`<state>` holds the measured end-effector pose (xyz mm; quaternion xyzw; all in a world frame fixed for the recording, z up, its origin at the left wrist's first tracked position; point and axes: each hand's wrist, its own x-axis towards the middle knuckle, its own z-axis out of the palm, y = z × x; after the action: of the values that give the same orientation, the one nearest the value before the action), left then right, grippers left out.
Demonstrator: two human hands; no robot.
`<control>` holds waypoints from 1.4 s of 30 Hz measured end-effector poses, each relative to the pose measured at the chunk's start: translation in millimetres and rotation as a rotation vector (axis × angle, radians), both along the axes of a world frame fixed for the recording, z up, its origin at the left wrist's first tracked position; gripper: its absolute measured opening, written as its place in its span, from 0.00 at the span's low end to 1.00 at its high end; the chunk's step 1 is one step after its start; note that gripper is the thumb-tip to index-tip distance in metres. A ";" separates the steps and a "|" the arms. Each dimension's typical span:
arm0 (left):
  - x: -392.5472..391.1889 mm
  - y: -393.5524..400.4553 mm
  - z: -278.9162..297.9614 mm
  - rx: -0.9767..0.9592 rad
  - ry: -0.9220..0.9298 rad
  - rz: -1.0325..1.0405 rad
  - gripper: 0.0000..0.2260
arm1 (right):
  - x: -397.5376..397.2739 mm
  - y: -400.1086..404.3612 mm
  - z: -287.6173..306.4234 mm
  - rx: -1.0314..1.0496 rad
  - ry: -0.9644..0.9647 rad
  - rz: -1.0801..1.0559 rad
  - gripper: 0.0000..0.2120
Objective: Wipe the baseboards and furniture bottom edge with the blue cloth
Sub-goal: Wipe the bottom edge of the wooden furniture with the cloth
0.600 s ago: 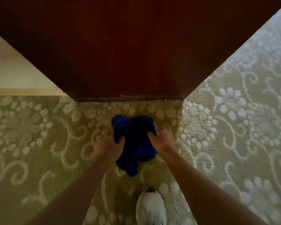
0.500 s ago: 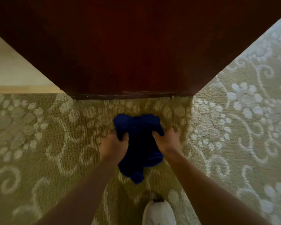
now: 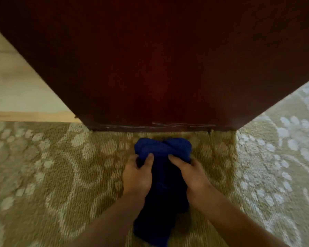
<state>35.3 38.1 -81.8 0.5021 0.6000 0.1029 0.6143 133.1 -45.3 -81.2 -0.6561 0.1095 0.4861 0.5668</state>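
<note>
A bunched blue cloth (image 3: 163, 150) hangs between both hands just above the patterned carpet. My left hand (image 3: 136, 177) grips its left side and my right hand (image 3: 193, 175) grips its right side, thumbs on top. The cloth's upper fold sits a short way in front of the scuffed bottom edge (image 3: 159, 126) of a dark red-brown wooden furniture panel (image 3: 150, 59), not touching it. A pale wooden baseboard (image 3: 30, 116) runs along the wall at the left, next to the furniture's corner.
Olive carpet (image 3: 61, 175) with a pale floral pattern covers the floor on both sides. A cream wall (image 3: 12, 82) rises above the baseboard at the left. The furniture panel fills the upper middle of the view.
Both hands and the cloth have moved closer to the furniture's bottom edge. The view has tipped forward, and the white shoe seen earlier at the bottom is out of frame.
</note>
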 end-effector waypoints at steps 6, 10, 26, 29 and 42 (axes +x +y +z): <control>-53.0 36.0 18.3 -0.093 -0.028 0.204 0.20 | -39.4 32.5 4.8 0.071 0.269 0.094 0.18; -83.5 64.4 30.6 -0.171 -0.100 0.343 0.18 | -63.4 62.8 23.9 0.077 0.331 0.153 0.12; -71.3 134.9 63.1 0.036 0.021 0.470 0.06 | -45.5 121.4 56.2 0.094 0.374 0.174 0.13; -60.6 147.2 37.8 0.023 -0.007 0.634 0.04 | -52.6 139.2 11.9 0.118 0.400 0.166 0.13; 6.2 116.6 13.3 0.188 0.162 0.438 0.09 | -19.9 120.5 -56.6 0.006 0.321 -0.108 0.23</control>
<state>41.5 154.7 -68.5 0.4216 0.7296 0.2482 0.4778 113.2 75.2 -137.8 -0.5614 0.2323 0.5536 0.5695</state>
